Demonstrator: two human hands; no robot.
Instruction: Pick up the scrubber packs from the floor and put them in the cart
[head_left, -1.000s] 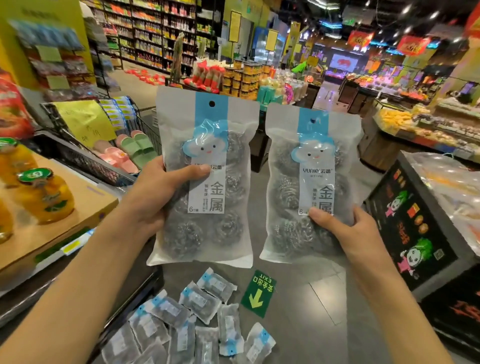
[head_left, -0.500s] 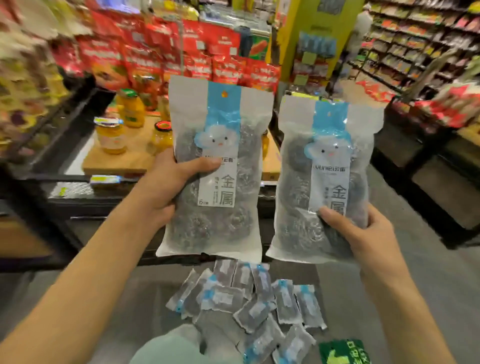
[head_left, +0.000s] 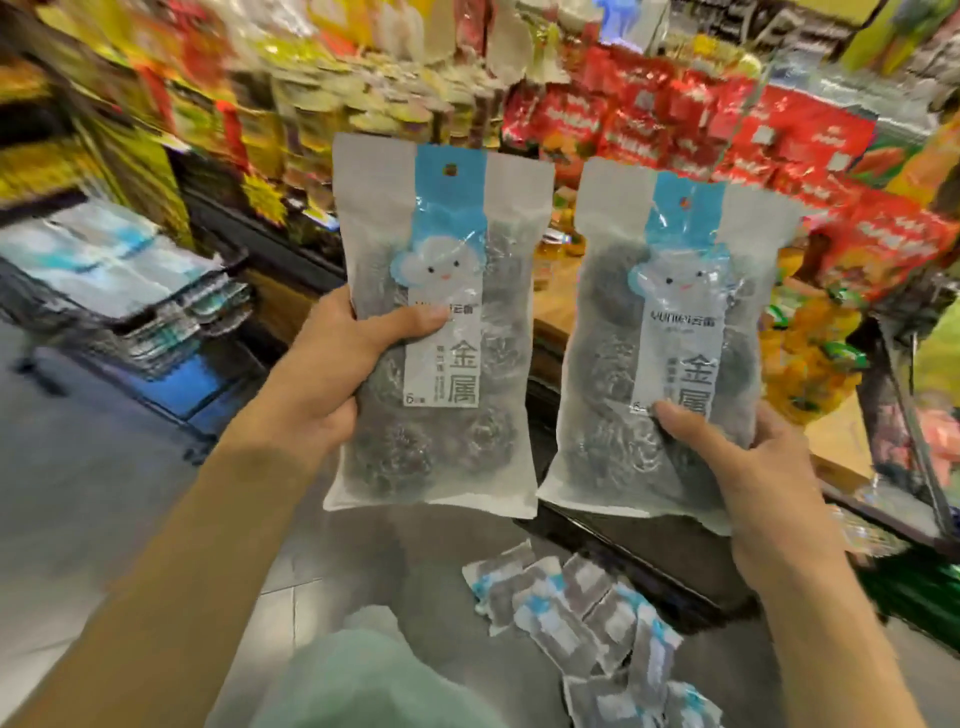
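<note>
two scrubber packs are held up side by side, upright and apart, one in each hand. the left pack (head_left: 441, 322) is a flat frosted plastic pouch with a blue strip down the middle, a cartoon cloud face and a hang hole at the top; round grey steel wool balls show through the film. the right pack (head_left: 670, 353) is the same thing. the left hand (head_left: 332, 374) grips its pack by the left edge, thumb flat across the front label, fingers wrapped behind. the right hand (head_left: 753, 467) holds its pack at the lower right corner, thumb pressed on the front, fingers curled round the back. below them a loose pile of more packs (head_left: 582, 623) lies overlapping on the grey tiled floor (head_left: 104, 493), too jumbled and blurry to count. behind is a wooden worktop (head_left: 561, 306) with a dark frame, and shelves crammed with red snack bags (head_left: 727, 135). off to the left, a stack of pale flat packs (head_left: 119, 270), motion blurred.
</note>
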